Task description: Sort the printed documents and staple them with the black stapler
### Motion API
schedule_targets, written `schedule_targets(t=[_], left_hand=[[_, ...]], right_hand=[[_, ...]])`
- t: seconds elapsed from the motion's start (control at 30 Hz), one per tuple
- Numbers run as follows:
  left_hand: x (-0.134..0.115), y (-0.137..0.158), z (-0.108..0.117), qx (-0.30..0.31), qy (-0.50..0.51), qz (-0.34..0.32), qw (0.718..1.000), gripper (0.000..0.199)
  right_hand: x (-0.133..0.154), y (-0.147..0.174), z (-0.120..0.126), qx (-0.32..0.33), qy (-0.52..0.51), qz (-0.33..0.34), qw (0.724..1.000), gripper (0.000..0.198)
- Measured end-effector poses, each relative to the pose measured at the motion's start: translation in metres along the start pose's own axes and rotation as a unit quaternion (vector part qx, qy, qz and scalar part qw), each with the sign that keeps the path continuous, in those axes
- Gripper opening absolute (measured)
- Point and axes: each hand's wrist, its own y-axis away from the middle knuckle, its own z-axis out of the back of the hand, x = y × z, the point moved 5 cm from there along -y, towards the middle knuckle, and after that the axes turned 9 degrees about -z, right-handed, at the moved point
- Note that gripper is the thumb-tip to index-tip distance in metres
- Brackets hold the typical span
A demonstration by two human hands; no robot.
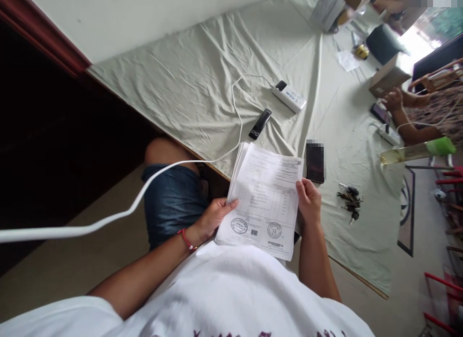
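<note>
A stack of printed papers [265, 192] lies between my two hands, over my lap at the table's edge. Two round stamps show near the bottom of the top sheet. My left hand [219, 214] grips the left side, thumb on top and fingers hidden underneath. At the right edge, my right hand [309, 198] pinches the sheets between thumb and fingers. Just beyond the papers sit a black phone [315, 161] and a narrow black device [260, 124]. A white power bank [289, 96] with a white cable [152, 177] lies farther up.
A pale green cloth [202, 71] covers the table. Keys [350, 200] lie to the right, near a bottle with a green cap [415, 151]. Another person's hand [393, 99] rests by a phone. A cardboard box [392, 74] and a yellow tape measure [361, 51] stand farther back.
</note>
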Motion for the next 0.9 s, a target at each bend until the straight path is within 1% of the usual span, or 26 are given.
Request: schedule_targets(t=[0.1, 0.2, 0.3, 0.4, 0.47, 0.6, 0.77, 0.83, 0.9], left_hand=[[-0.001, 0.0, -0.003, -0.024, -0.004, -0.007, 1.0, 0.049], [-0.005, 0.001, -0.003, -0.047, 0.015, -0.034, 0.998, 0.05], [-0.008, 0.001, 0.001, -0.079, 0.021, -0.07, 0.994, 0.049], [-0.009, -0.001, 0.006, -0.116, -0.002, -0.106, 0.988, 0.044], [-0.01, -0.001, 0.007, -0.126, -0.015, -0.117, 0.985, 0.041], [-0.009, -0.001, 0.007, -0.133, -0.029, -0.121, 0.983, 0.042], [-0.009, 0.001, 0.012, -0.161, -0.036, -0.129, 0.978, 0.045], [-0.006, 0.0, 0.013, -0.157, -0.025, -0.112, 0.981, 0.043], [-0.003, -0.001, 0.012, -0.146, -0.015, -0.093, 0.985, 0.037]], right_hand=[[-0.004, -0.009, -0.007, 0.004, 0.003, 0.02, 1.0, 0.042], [-0.009, -0.016, -0.01, 0.008, -0.02, 0.04, 0.999, 0.045], [-0.011, -0.017, -0.009, 0.009, -0.03, 0.052, 0.998, 0.044], [-0.011, -0.015, -0.007, -0.012, -0.026, 0.066, 0.997, 0.039], [-0.012, -0.015, -0.005, -0.035, -0.029, 0.068, 0.997, 0.035], [-0.013, -0.016, -0.002, -0.061, -0.052, 0.061, 0.995, 0.029], [-0.008, -0.012, 0.001, -0.074, -0.038, 0.07, 0.994, 0.027], [-0.007, -0.011, 0.002, -0.068, -0.044, 0.07, 0.994, 0.026], [-0.008, -0.011, 0.002, -0.057, -0.061, 0.069, 0.994, 0.026]])
